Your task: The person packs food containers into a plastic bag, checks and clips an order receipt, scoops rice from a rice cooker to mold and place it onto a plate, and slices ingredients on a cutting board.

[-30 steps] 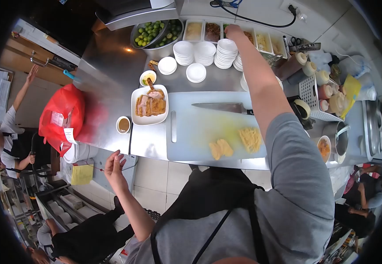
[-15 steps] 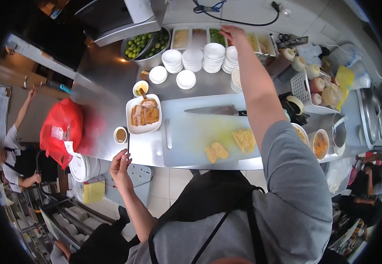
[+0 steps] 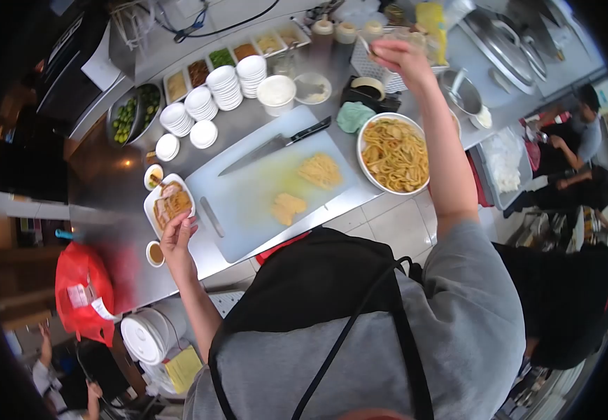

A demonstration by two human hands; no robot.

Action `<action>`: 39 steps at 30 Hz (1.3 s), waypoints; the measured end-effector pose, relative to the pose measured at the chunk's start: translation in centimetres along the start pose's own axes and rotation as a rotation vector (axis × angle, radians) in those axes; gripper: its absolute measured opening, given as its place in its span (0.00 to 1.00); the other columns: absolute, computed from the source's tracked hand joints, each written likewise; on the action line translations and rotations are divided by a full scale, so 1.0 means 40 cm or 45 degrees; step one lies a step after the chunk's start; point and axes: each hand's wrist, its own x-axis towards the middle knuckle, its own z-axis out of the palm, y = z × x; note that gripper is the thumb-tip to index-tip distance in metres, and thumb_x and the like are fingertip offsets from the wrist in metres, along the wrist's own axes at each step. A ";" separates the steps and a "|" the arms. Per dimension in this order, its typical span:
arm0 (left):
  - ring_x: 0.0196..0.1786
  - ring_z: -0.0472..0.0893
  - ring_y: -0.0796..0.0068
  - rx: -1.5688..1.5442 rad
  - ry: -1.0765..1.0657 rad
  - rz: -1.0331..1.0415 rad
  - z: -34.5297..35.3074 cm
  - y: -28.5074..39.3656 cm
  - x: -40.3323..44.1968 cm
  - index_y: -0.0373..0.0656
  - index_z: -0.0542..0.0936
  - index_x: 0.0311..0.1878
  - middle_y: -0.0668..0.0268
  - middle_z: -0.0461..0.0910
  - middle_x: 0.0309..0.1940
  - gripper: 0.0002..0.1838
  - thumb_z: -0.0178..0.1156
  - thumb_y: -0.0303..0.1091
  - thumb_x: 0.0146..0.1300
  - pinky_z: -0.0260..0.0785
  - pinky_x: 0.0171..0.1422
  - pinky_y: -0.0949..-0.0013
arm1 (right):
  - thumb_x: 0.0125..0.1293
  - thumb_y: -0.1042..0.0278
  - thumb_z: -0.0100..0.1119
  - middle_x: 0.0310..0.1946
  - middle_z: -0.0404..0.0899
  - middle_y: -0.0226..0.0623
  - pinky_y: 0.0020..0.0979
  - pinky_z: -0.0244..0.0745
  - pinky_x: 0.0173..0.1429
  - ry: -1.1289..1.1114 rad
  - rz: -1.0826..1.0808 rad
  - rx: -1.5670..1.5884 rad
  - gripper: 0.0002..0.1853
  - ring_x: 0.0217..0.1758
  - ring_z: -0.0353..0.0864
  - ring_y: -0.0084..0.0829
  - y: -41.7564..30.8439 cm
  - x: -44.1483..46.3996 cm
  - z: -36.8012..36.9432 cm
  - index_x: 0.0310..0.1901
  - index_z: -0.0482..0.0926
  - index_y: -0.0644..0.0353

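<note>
Fingertips of the right hand (image 3: 403, 61) seemed drawn together over the white basket (image 3: 363, 64); whether they pinched anything, I could not tell. The left hand (image 3: 177, 241) curled, grip unclear, by the dish (image 3: 151, 210) of sliced meat (image 3: 172, 201), probably kept beside the cutting board (image 3: 237, 206) for easy reach.

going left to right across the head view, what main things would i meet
Red plastic bag → sliced meat → cutting board → noodles → metal pot.
</note>
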 end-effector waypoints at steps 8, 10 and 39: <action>0.42 0.75 0.73 0.009 -0.295 -0.004 0.084 -0.016 0.028 0.37 0.76 0.41 0.62 0.76 0.41 0.10 0.54 0.32 0.59 0.68 0.45 0.72 | 0.49 0.78 0.53 0.30 0.79 0.44 0.28 0.75 0.38 0.020 0.271 -1.274 0.16 0.31 0.80 0.36 0.165 -0.278 -0.166 0.42 0.78 0.57; 0.42 0.75 0.73 0.017 -0.333 0.024 0.095 -0.014 0.039 0.37 0.76 0.42 0.62 0.76 0.41 0.11 0.54 0.32 0.59 0.68 0.45 0.72 | 0.46 0.79 0.52 0.29 0.78 0.47 0.34 0.74 0.37 -0.024 0.361 -1.240 0.18 0.31 0.79 0.41 0.177 -0.308 -0.150 0.41 0.78 0.54; 0.39 0.75 0.79 0.027 0.021 -0.052 0.029 -0.047 -0.006 0.37 0.77 0.40 0.67 0.77 0.36 0.09 0.56 0.26 0.56 0.68 0.43 0.76 | 0.45 0.68 0.62 0.31 0.79 0.42 0.34 0.71 0.41 -0.291 -0.377 -1.214 0.14 0.37 0.78 0.39 0.038 0.003 0.129 0.36 0.77 0.60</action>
